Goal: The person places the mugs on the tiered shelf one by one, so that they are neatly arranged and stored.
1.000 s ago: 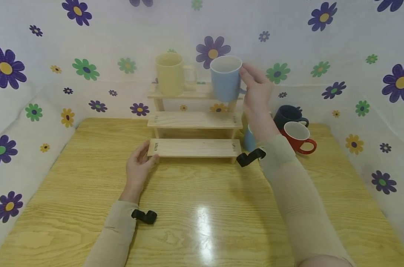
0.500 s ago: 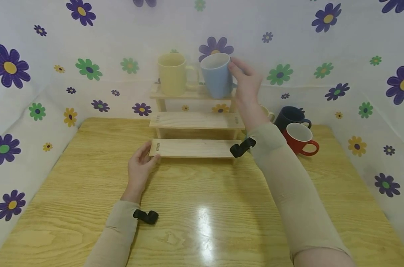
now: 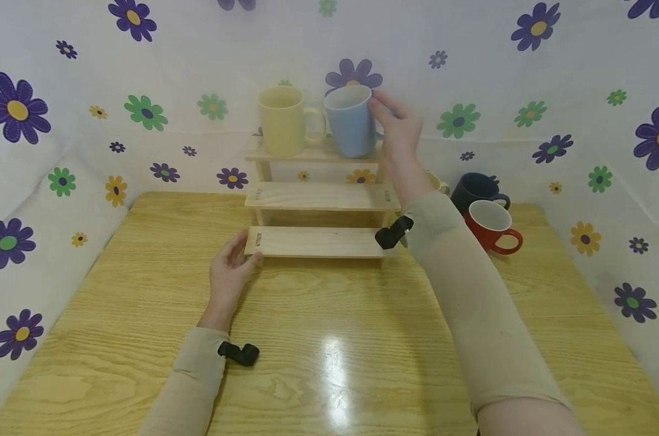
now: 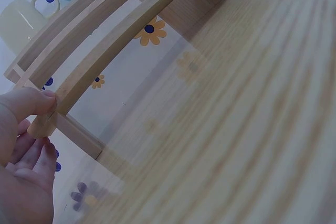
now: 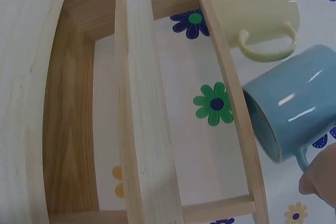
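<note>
A three-tier wooden rack (image 3: 318, 242) stands on the table. My left hand (image 3: 228, 275) holds the left end of its lowest shelf; in the left wrist view the thumb (image 4: 34, 103) lies over the board, with fingers curled beneath. At the right part of the top shelf is a light blue mug (image 3: 351, 124), which my right hand (image 3: 402, 133) grips at its rim and handle side. In the right wrist view this blue mug (image 5: 296, 103) leans, its underside partly showing and its lower edge right at the shelf. A pale yellow mug (image 3: 282, 124) stands upright to its left, handle facing right.
Right of the rack, a dark navy mug (image 3: 473, 191) and a red mug (image 3: 489, 224) with a white inside stand on the table (image 3: 307, 339). Another yellowish mug (image 3: 434, 180) is mostly hidden behind my right forearm. A flower-patterned cloth (image 3: 166, 72) hangs behind.
My right hand has moved the blue mug left and slightly up in the view, nearer the yellow mug, and the mug now tilts. The left hand has kept its hold on the rack.
</note>
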The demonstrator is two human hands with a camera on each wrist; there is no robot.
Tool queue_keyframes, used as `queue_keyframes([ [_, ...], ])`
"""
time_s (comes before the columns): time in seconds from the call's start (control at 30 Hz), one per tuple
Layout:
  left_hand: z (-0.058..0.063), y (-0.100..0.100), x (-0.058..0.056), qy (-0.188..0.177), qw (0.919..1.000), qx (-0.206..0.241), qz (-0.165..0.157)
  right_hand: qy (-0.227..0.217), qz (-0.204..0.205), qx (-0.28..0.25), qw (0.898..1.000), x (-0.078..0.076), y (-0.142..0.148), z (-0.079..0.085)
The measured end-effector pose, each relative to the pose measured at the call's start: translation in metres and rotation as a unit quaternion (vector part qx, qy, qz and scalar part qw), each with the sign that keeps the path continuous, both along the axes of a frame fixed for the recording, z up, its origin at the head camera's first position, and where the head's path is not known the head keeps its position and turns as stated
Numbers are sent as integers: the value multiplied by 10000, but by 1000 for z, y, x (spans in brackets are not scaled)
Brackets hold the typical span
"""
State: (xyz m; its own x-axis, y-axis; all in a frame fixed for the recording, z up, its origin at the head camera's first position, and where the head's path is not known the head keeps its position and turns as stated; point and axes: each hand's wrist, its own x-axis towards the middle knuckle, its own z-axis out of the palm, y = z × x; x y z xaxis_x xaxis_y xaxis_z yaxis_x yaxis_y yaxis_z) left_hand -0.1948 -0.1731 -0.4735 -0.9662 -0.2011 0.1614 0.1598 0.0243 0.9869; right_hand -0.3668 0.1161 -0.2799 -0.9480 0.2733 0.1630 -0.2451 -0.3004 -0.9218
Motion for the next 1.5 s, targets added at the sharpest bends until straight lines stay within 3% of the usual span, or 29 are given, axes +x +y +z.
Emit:
queue_keyframes([
  [0.27, 2, 1, 1, -51, 10000, -29, 5, -194, 230, 456, 9985, -10, 13, -2],
  [0.83, 5, 0, 0, -265, 9995, 181, -56, -426, 653, 710, 9944, -10, 30, -12],
  [1.1, 4, 1, 0, -193, 9998, 15, 7, -372, 797, 1517, 9845, -1, 37, -18],
  [1.23, 3, 2, 0, -96, 10000, -17, 6, -292, 944, 2215, 9701, 2, 43, -18],
  [1.4, 2, 2, 0, -72, 10000, 50, -7, -24, 1118, 3585, 9268, 10, 57, -23],
  [1.5, 1, 1, 0, -89, 9999, 58, -7, -16, 1284, 3856, 9137, 17, 67, -29],
])
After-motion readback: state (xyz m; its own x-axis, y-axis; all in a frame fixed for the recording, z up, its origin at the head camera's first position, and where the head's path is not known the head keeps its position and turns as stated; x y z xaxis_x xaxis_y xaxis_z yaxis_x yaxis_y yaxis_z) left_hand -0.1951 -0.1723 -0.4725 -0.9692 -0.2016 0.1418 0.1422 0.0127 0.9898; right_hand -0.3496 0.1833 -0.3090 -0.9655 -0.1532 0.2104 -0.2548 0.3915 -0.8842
